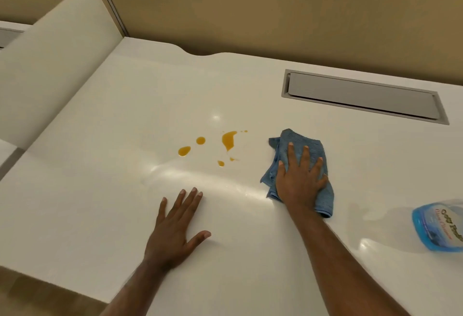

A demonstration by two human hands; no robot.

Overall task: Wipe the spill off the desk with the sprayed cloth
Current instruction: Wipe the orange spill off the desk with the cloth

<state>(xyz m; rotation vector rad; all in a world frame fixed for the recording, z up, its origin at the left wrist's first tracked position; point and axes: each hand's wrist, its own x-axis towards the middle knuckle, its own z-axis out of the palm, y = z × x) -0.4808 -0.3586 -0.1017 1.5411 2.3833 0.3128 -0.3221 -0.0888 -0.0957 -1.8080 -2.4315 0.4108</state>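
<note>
An orange spill (228, 140) of several drops and small puddles lies on the white desk (100, 190), near its middle. To the right of it, a crumpled blue cloth (298, 140) rests on the desk. My right hand (299, 180) presses flat on the cloth with fingers spread, a short way right of the spill. My left hand (175, 230) lies flat on the bare desk with fingers apart, below the spill and holding nothing.
A blue spray bottle (438, 228) of glass cleaner lies at the right edge. A grey cable hatch (363, 96) is set into the desk at the back right. A beige partition wall (250, 14) rises behind, and a white side panel (50, 64) stands at left.
</note>
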